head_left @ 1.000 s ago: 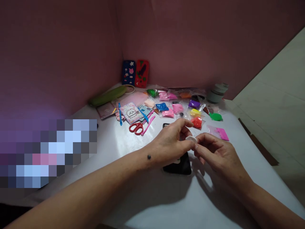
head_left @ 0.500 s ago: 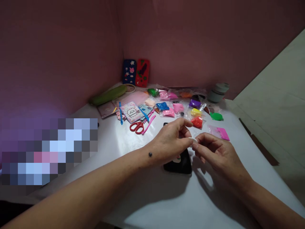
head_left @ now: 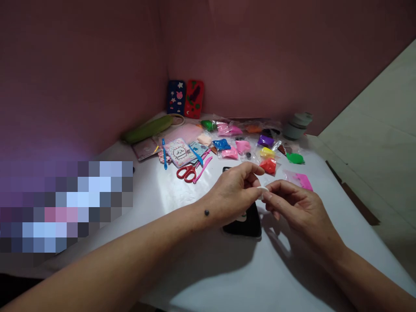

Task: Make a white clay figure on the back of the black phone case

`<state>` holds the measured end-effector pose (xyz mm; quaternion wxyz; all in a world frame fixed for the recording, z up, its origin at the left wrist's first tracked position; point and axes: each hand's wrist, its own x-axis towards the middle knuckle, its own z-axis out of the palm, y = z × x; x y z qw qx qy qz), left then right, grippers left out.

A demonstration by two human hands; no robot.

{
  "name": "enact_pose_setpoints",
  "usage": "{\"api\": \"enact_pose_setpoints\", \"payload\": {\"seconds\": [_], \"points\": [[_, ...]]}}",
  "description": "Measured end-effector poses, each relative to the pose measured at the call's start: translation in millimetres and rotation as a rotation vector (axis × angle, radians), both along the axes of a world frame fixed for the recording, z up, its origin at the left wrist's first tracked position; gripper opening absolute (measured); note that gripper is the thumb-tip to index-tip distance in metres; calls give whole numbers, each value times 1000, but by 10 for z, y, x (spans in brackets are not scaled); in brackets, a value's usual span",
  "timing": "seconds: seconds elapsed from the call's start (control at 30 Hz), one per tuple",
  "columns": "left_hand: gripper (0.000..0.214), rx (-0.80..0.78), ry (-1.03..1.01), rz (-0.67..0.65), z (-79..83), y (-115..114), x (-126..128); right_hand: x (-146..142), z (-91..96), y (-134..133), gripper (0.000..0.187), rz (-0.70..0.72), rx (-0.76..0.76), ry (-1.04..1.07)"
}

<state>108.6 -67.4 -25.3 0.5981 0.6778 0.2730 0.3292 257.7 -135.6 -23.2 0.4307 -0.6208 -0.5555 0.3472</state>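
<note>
Between the fingertips of both hands is a small flat piece of white modelling clay (head_left: 262,190). My left hand (head_left: 238,186) pinches its left side, thumb below and fingers curled above. My right hand (head_left: 292,201) grips the other side between thumb and forefinger. Beneath them a black phone case (head_left: 242,227) lies on the white table, partly hidden by my left hand; a pale decoration shows on it. A small dark ball (head_left: 206,212) sits on my left wrist.
Several bags of coloured clay, such as a red one (head_left: 268,166) and a blue one (head_left: 222,144), lie beyond the hands. Red-handled scissors (head_left: 186,173) and plastic modelling tools (head_left: 203,169) are left of them. Two decorated cases (head_left: 176,97) lean on the wall. A jar (head_left: 296,126) stands back right.
My fingers have shifted slightly around the white clay, and a bit more of it shows between them. Everything on the table stays in place.
</note>
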Motion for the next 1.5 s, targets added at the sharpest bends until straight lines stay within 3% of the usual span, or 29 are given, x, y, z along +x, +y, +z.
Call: {"api": "enact_pose_setpoints", "payload": {"seconds": [0.1, 0.23, 0.57, 0.83, 1.07, 1.33, 1.5], "points": [[28, -78, -20, 57, -6, 7, 4, -4, -20, -2, 18, -10, -38, 80], [29, -127, -10, 46, 4, 16, 6, 19, -60, 14, 18, -22, -32, 34], [25, -79, 7, 50, 13, 13, 2, 15, -26, 3, 17, 7, -56, 55], [26, -128, 32, 32, 43, 11, 9, 2, -35, 14, 18, -14, -52, 5], [20, -28, 79, 33, 20, 16, -11, 8, -40, 16, 18, -4, -83, 84], [27, -56, 101, 9, -14, 38, -8, 36, -74, 11, 20, -11, -63, 88], [27, -122, 3, 32, -3, 34, -13, 44, -101, 27, 21, 3, -76, 142]]}}
